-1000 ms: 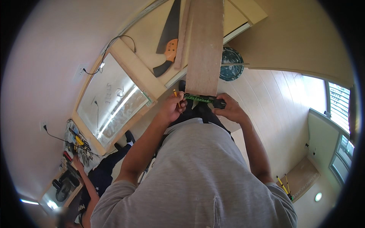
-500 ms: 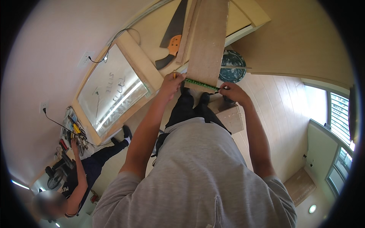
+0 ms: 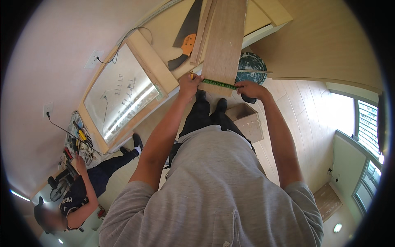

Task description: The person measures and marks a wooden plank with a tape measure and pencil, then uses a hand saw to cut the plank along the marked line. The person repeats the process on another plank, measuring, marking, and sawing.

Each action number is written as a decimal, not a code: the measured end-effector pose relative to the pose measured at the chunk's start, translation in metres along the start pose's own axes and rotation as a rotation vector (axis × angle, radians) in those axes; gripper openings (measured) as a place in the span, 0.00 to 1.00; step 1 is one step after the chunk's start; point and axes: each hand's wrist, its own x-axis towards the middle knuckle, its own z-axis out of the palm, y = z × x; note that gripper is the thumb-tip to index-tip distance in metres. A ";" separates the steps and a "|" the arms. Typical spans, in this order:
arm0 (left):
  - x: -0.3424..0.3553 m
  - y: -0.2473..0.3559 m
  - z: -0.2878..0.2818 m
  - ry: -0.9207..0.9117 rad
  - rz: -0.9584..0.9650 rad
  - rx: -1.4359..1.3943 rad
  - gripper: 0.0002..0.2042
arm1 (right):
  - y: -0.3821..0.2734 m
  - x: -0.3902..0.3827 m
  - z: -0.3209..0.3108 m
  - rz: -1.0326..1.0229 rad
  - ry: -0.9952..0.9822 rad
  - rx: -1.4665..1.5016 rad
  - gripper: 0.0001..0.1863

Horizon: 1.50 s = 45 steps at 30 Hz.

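Note:
A green tape measure (image 3: 220, 84) stretches across the width of a long wooden board (image 3: 224, 45), close to its near end. My left hand (image 3: 189, 87) is closed at the tape's left end by the board's edge, with a yellow pencil (image 3: 192, 75) sticking up from its fingers. At the other edge my right hand (image 3: 250, 89) pinches the tape measure; whether its case is in the palm is hidden. The board lies on a pale wooden worktop (image 3: 164, 45). A narrower strip of wood (image 3: 201, 37) runs along the board's left side.
Left of the board lies a handsaw (image 3: 188, 43) with an orange and black handle. A paint-spattered green bucket (image 3: 252, 61) stands at the right, and an open box (image 3: 247, 123) sits by my feet. At far left, a co-worker (image 3: 84, 189) reaches toward several tools.
Both hands and the tape measure have moved slightly away from me, further up the board from its near end. The co-worker's hand and head have shifted a little.

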 end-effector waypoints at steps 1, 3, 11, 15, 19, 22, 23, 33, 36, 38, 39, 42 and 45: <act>-0.001 0.000 0.000 -0.005 -0.028 0.012 0.13 | 0.000 0.001 -0.002 -0.023 -0.019 0.008 0.21; -0.001 -0.001 0.000 -0.019 -0.039 -0.011 0.13 | 0.000 0.002 -0.005 -0.038 -0.059 0.013 0.21; -0.004 -0.004 0.002 0.069 0.072 0.116 0.11 | -0.007 0.000 -0.005 -0.072 0.002 -0.057 0.20; -0.005 -0.006 0.009 0.125 0.042 0.075 0.12 | -0.006 0.005 -0.002 -0.110 0.022 -0.128 0.23; -0.004 -0.011 0.010 0.093 0.043 0.035 0.11 | -0.003 0.008 0.000 -0.265 0.099 -0.155 0.22; -0.002 -0.015 0.009 0.061 0.029 -0.030 0.11 | -0.002 0.007 0.001 -0.258 0.085 -0.126 0.22; -0.002 -0.015 0.009 0.058 0.047 -0.044 0.10 | -0.002 0.007 0.001 -0.235 0.074 -0.123 0.23; -0.005 -0.008 0.003 -0.012 -0.064 -0.177 0.08 | -0.001 0.013 0.005 -0.261 0.211 -0.318 0.26; -0.003 -0.007 0.000 -0.048 -0.102 -0.211 0.08 | -0.003 0.014 0.004 -0.251 0.199 -0.264 0.26; -0.002 -0.007 -0.001 -0.061 -0.100 -0.219 0.08 | -0.005 0.013 0.003 -0.217 0.189 -0.282 0.27; -0.001 -0.007 0.000 -0.062 -0.096 -0.219 0.08 | -0.006 0.012 0.003 -0.199 0.188 -0.294 0.27; -0.001 -0.007 0.000 -0.061 -0.092 -0.220 0.08 | -0.009 0.007 0.005 -0.123 0.101 -0.169 0.27; -0.001 -0.006 0.000 -0.062 -0.106 -0.192 0.08 | -0.009 0.004 0.009 -0.104 0.075 -0.122 0.27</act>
